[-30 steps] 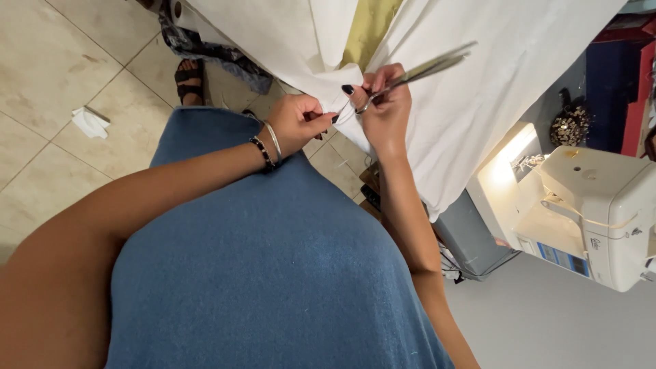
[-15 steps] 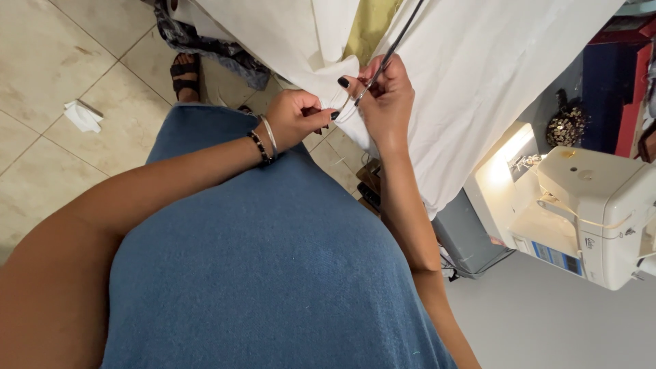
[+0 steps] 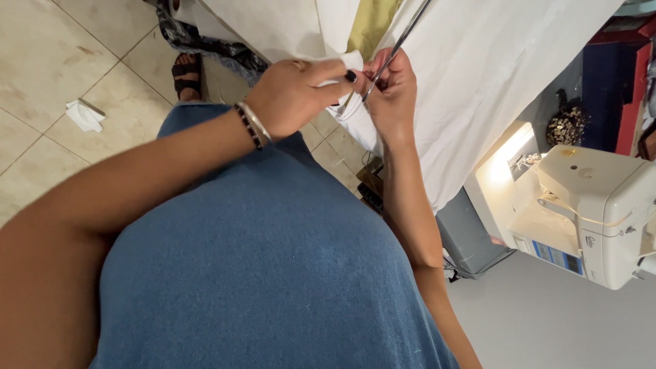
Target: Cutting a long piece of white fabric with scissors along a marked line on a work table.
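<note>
Beside sewing machine (image 3: pixel 588 205), left hand (image 3: pixel 294 96) pinching white cloth (image 3: pixel 492 75), right hand (image 3: pixel 393 96) gripping scissors (image 3: pixel 396 48)

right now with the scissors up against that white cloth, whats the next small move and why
Probably close the scissors for a short snip. The right hand holds them with the blades at the white cloth, and the left hand pinches the cloth edge right beside them, so it looks held ready. Whether the blades are open cannot be told.
</note>
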